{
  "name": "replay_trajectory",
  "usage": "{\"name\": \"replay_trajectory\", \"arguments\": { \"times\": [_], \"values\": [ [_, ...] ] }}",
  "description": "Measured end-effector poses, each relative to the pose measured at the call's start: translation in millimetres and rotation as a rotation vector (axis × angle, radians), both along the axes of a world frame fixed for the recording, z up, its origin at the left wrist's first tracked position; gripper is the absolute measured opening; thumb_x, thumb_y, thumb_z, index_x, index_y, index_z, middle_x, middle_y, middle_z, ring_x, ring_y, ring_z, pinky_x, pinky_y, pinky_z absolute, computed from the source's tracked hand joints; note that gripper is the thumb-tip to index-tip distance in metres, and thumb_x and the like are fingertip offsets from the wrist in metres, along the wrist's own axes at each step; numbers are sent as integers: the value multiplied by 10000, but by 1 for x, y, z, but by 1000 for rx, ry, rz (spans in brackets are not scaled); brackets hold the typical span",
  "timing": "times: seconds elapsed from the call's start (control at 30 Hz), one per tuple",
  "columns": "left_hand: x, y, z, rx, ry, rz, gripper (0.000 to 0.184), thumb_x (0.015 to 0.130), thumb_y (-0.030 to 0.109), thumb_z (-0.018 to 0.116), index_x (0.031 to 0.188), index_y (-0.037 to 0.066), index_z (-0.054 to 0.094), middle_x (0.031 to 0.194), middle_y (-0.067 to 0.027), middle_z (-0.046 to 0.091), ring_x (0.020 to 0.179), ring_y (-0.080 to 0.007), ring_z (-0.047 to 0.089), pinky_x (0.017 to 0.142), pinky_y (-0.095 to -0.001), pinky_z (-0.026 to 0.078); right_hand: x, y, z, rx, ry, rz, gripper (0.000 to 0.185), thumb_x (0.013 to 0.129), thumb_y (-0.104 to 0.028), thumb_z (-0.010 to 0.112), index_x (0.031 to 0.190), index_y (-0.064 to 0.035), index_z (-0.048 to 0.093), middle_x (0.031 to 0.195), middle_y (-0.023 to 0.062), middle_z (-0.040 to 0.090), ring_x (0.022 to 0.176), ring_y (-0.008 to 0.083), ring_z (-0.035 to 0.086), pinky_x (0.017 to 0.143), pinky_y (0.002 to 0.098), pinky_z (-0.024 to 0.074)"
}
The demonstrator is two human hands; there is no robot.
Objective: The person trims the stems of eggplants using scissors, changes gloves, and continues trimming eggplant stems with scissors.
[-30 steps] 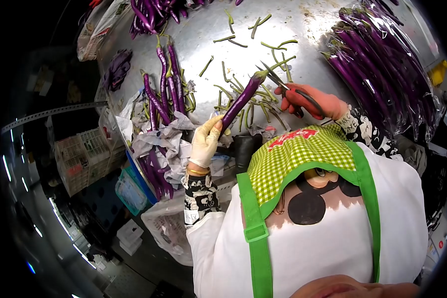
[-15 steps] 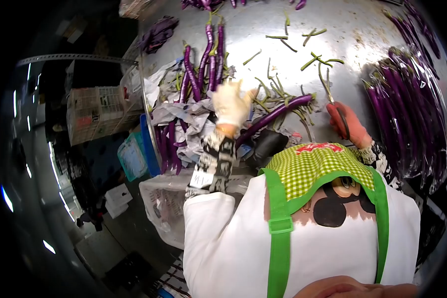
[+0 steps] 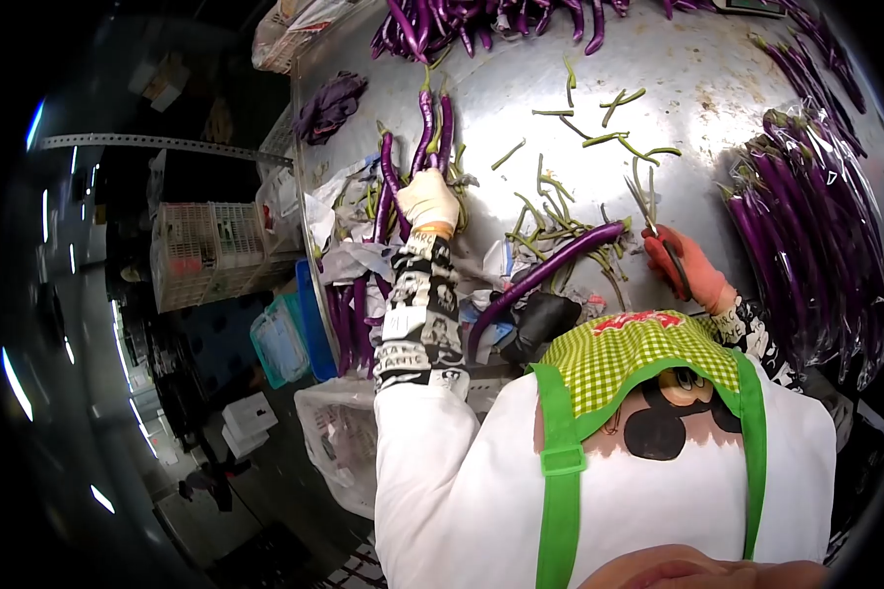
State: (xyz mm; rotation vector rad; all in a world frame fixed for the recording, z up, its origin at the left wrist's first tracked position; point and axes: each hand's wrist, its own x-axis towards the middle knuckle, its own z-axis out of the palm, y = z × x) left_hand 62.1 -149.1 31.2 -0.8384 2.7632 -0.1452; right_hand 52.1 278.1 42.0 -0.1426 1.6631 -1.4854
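My left hand (image 3: 429,202), in a white glove, reaches over several long purple eggplants (image 3: 447,123) at the left of the metal table. Its fingers are closed round one of them, partly hidden by the hand. My right hand (image 3: 692,267), in an orange-red glove, holds scissors (image 3: 644,204) by the handles, blades pointing away from me. A single long eggplant (image 3: 560,258) lies diagonally between my hands, its stem end toward the scissors. Cut green stems (image 3: 540,221) lie scattered beyond it.
Eggplants in clear plastic bags (image 3: 805,236) lie at the right. More loose eggplants (image 3: 540,15) are heaped at the far edge. Crumpled paper (image 3: 359,260) lies under the left eggplants, near a dark cloth (image 3: 330,106). A lined crate (image 3: 339,432) stands below the table edge.
My left hand has moved forward and left onto the eggplants and closed on one. My right hand still holds the scissors in nearly the same place. The view has shifted slightly.
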Motion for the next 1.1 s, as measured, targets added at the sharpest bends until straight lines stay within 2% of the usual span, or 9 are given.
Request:
{"name": "replay_trajectory", "arguments": {
  "times": [0.03,0.13,0.2,0.27,0.43,0.6,0.87,1.0,1.1],
  "values": [
    [8,11,6,-35,141,-6,233,874,136,644,1096,87,694,1027,-180,701,925,-328,716,810,-440,570,-1,0,-1,-30,16,4,466,991,-438,617,1231,-45,548,872,3,582,744,77,548,620,224,443],
    [46,10,0,262,671,-227,291,853,111,683,1134,38,666,1115,-213,635,868,-355,685,798,-454,553,-5,3,2,-94,32,23,532,998,-425,612,1349,-43,494,946,11,590,835,87,563,691,222,460],
    [68,9,5,741,634,-81,356,877,70,675,1228,34,621,1083,-161,637,798,-278,680,745,-379,553,-10,2,16,-104,3,52,580,1001,-441,598,1400,-43,462,975,18,594,872,95,567,717,223,465],
    [86,47,64,1152,542,149,324,953,-10,593,1274,28,593,961,-31,610,751,-76,605,631,-209,486,-18,-2,18,-112,21,89,581,1004,-480,569,1368,-39,471,991,23,613,851,92,568,705,231,467],
    [140,61,64,1571,530,167,382,974,98,651,1335,23,551,965,2,618,721,-62,567,627,-201,470,-38,-17,21,-126,43,170,570,1000,-551,527,1251,-39,535,1006,39,633,830,89,574,687,236,472],
    [148,61,74,1558,388,112,387,968,127,664,1328,25,564,987,22,596,770,-59,524,694,-198,445,-48,-27,27,-153,138,254,566,1042,-479,479,1364,-14,473,965,22,608,787,79,548,675,235,454],
    [142,57,59,1214,464,-143,335,872,-3,692,1205,12,668,1018,-37,614,914,-135,595,849,-271,489,-46,-17,24,53,71,278,565,990,-541,551,1281,-57,566,796,-30,519,631,52,473,562,225,410],
    [139,63,47,1421,460,55,319,864,-3,705,1183,17,691,1010,-50,631,953,-151,620,883,-280,491,-33,-11,14,142,98,252,455,969,-550,580,949,-96,572,693,-43,494,539,53,437,470,233,349],
    [136,64,34,1228,441,-24,247,877,33,720,1122,10,720,1009,-50,654,931,-137,617,852,-279,495,-27,-7,5,231,78,233,508,957,-589,576,961,-81,580,690,-29,504,520,63,452,443,251,360]
  ]
}}
